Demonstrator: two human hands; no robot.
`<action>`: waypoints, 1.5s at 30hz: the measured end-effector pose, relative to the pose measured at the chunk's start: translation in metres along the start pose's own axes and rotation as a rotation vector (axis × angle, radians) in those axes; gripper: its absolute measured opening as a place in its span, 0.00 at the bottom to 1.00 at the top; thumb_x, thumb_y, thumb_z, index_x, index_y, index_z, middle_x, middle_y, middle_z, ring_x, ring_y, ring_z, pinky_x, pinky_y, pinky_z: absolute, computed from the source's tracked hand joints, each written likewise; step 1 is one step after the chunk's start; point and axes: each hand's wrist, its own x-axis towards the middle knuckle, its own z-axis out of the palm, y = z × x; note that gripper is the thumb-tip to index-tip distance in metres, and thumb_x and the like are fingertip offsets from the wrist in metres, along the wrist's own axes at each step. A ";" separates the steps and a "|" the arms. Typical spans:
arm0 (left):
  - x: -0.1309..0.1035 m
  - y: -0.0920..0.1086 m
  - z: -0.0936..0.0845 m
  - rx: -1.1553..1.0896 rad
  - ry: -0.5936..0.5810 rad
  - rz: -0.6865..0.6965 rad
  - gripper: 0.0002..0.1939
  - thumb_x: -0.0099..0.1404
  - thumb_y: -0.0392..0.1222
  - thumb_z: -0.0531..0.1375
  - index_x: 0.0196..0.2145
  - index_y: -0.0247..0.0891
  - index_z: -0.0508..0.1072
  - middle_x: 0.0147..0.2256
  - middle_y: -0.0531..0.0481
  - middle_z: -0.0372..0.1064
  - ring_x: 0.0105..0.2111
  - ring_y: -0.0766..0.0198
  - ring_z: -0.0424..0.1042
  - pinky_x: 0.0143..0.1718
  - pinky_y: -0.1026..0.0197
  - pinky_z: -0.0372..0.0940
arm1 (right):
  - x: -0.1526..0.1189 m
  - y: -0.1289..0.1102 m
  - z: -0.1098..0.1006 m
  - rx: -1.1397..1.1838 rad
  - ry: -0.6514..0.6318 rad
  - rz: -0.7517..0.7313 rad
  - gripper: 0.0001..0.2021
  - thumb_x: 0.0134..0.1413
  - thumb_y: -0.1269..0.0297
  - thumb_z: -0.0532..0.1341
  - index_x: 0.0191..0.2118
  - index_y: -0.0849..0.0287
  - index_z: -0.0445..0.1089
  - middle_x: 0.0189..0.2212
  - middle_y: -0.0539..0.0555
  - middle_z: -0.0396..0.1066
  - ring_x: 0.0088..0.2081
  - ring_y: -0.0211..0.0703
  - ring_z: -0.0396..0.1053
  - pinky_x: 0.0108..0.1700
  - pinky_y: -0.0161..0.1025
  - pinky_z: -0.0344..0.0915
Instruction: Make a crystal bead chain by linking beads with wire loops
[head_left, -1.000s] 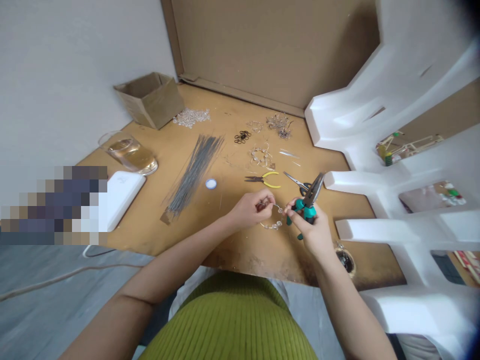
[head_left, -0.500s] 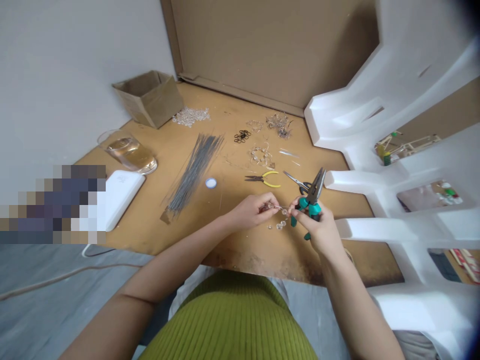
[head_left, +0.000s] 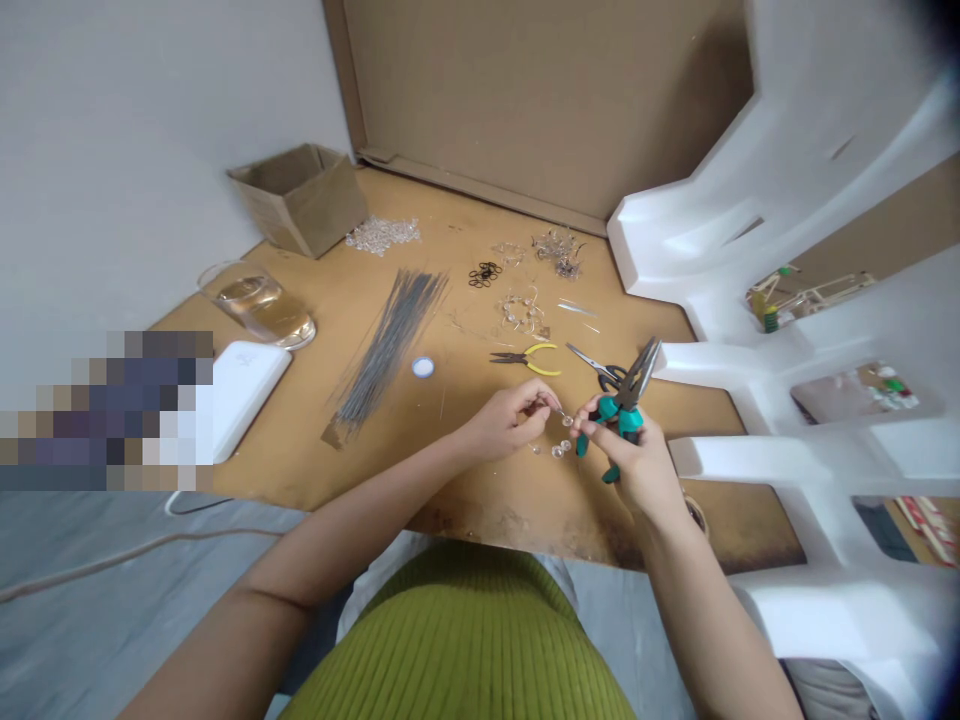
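My left hand (head_left: 506,422) is closed in a pinch on a thin wire that sticks out past the fingertips. At the wire's end is a clear bead (head_left: 567,421), touching or close to the fingertips of my right hand (head_left: 637,455). The right hand is wrapped round teal-handled pliers (head_left: 628,400), their jaws pointing up and slightly apart. Below the fingers, a few clear beads (head_left: 559,450) hang or lie; I cannot tell which. Beyond the hands lie yellow-handled pliers (head_left: 536,358) and black-handled scissors (head_left: 600,368).
A bundle of grey wires (head_left: 390,350) lies left of the hands, beside a small round white lid (head_left: 423,367). Farther back are a clear bead pile (head_left: 382,234), a cardboard box (head_left: 300,200), black rings (head_left: 485,274) and beaded wire pieces (head_left: 521,312). A glass (head_left: 262,310) stands left.
The left fingers have shifted slightly on the wire and look more curled. The right hand's pliers have tilted a little to the right, and their jaws have parted somewhat.
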 end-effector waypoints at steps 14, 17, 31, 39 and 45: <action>-0.002 0.002 -0.002 0.120 -0.059 -0.019 0.09 0.64 0.44 0.52 0.36 0.36 0.66 0.31 0.52 0.69 0.27 0.70 0.64 0.29 0.67 0.58 | 0.001 -0.001 0.000 0.237 -0.011 0.181 0.11 0.41 0.66 0.65 0.33 0.57 0.66 0.26 0.49 0.67 0.29 0.40 0.67 0.32 0.39 0.65; -0.002 0.001 -0.002 0.134 -0.080 -0.041 0.09 0.63 0.44 0.52 0.35 0.36 0.66 0.30 0.53 0.69 0.25 0.71 0.63 0.28 0.67 0.57 | 0.000 -0.001 -0.002 0.199 -0.059 0.211 0.10 0.41 0.64 0.65 0.33 0.57 0.66 0.27 0.50 0.68 0.30 0.42 0.68 0.33 0.41 0.66; -0.002 0.007 -0.005 0.266 -0.160 -0.057 0.06 0.64 0.41 0.51 0.34 0.37 0.65 0.21 0.56 0.61 0.23 0.69 0.60 0.28 0.65 0.53 | -0.023 -0.039 -0.065 -1.795 -0.146 -0.344 0.10 0.46 0.66 0.58 0.37 0.59 0.70 0.30 0.55 0.70 0.33 0.48 0.67 0.33 0.40 0.55; -0.002 0.006 -0.004 0.291 -0.178 -0.051 0.06 0.64 0.41 0.51 0.34 0.37 0.65 0.23 0.56 0.62 0.23 0.68 0.60 0.27 0.65 0.53 | -0.023 -0.045 -0.049 -1.931 -0.179 -0.482 0.06 0.50 0.66 0.57 0.33 0.59 0.69 0.26 0.55 0.68 0.30 0.46 0.63 0.31 0.40 0.48; -0.003 0.006 -0.004 0.331 -0.189 -0.043 0.06 0.64 0.40 0.50 0.35 0.37 0.65 0.25 0.55 0.64 0.24 0.68 0.61 0.27 0.65 0.52 | -0.022 -0.053 -0.044 -2.007 -0.197 -0.513 0.04 0.52 0.64 0.57 0.30 0.58 0.66 0.25 0.54 0.66 0.30 0.47 0.62 0.31 0.41 0.46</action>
